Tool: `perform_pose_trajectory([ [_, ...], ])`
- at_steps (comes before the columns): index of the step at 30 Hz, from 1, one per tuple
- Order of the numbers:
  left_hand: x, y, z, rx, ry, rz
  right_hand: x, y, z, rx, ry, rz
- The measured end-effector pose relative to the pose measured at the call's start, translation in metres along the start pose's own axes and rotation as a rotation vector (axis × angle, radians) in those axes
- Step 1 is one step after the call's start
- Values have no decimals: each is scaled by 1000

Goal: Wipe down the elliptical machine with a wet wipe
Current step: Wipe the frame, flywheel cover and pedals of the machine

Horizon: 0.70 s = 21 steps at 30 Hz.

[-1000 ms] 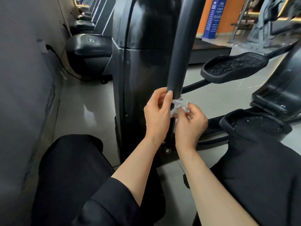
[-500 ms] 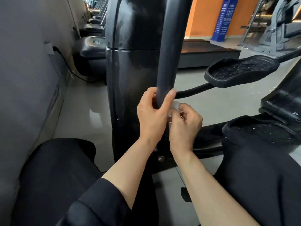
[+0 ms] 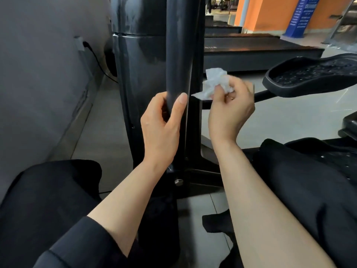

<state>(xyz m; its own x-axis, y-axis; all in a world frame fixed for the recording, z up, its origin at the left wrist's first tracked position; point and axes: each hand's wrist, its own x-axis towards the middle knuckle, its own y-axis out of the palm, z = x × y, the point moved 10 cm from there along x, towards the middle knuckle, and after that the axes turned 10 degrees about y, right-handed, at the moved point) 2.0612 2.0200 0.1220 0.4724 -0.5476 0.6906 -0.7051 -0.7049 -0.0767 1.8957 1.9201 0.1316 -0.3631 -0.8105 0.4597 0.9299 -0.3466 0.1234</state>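
1. Since half a second ago, the right hand [image 3: 229, 111] has pulled away from the swing-arm tube [image 3: 178, 55] with the wet wipe [image 3: 214, 83], which now sits off to the tube's right, clear of it; the left hand [image 3: 161, 130] stays on the tube.
2. Nearest the camera, black-trousered knees [image 3: 48, 200] flank both bare forearms, with a dark sleeve [image 3: 81, 246] pushed up on the left arm.
3. Left hand: fingers and thumb curl round the lower part of the dark tube, thumb tip up along its front.
4. Right hand: fingers curled, pinching the crumpled white wipe, which sticks out above and to the left of the fingertips.
5. Behind the tube rises the elliptical machine's glossy black housing [image 3: 139, 74], with a bolt [image 3: 178, 182] at the base frame on the tiled floor [image 3: 280, 120].
6. To the right, a black foot pedal [image 3: 309, 78] is raised on its bar.
7. Farther back: a grey wall with a plugged-in socket [image 3: 80, 43] on the left, a treadmill deck [image 3: 251, 51], an orange wall [image 3: 270, 12] and a blue sign [image 3: 298, 16].
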Motion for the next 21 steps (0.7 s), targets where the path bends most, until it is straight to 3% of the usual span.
perform_pose_trajectory([
  [3, -5, 0, 2, 71, 23, -46, 10, 26, 45, 62, -314, 112],
  [5, -11, -2, 6, 167, 36, -108, 1, 58, 58, -17, -536, 289],
  [8, -27, -11, 19, 365, -21, -246, -27, 91, 24, -262, -736, 543],
  [11, -34, -3, 54, 330, -207, -133, -45, 85, -14, -318, -829, 651],
  [15, -37, 4, 74, 329, -391, -30, -37, 79, 4, -223, -836, 620],
  [18, -34, 3, 67, 387, -388, -41, -16, 70, 24, -162, -808, 473],
  [21, -33, 1, 61, 418, -384, -51, -16, 66, 12, -186, -819, 510],
])
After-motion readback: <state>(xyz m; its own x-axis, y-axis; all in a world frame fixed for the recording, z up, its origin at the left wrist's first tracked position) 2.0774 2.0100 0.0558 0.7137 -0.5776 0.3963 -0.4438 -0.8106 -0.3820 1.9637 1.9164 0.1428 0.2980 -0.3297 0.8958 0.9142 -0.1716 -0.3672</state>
